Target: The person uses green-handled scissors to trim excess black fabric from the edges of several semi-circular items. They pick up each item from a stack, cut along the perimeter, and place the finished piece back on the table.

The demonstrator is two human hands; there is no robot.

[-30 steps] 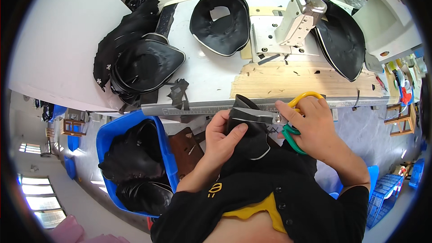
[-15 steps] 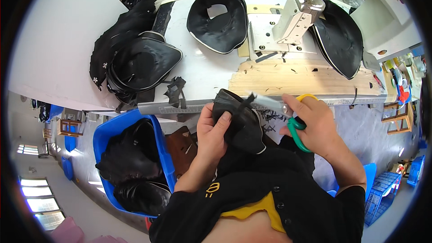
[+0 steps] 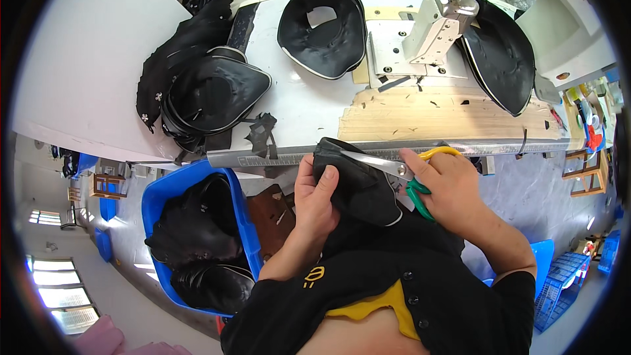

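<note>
Left hand point(image 3: 317, 197) pinching black piece point(image 3: 360, 190) at its left side, thumb on top; right hand point(image 3: 445, 184) gripping scissors point(image 3: 393, 167) by yellow and green handles. Piece held up just before near edge of bench point(image 3: 289, 118), blades against its upper part: cutting looks under way, amount left cannot be told. Piece soft, leather-like, creased, pale trim along lower right rim. Left, blue bin point(image 3: 246, 220) holding similar pieces. Farther, on bench, bowl-like black shapes point(image 3: 328, 49), whether finished unclear, beside machine post point(image 3: 427, 36).
</note>
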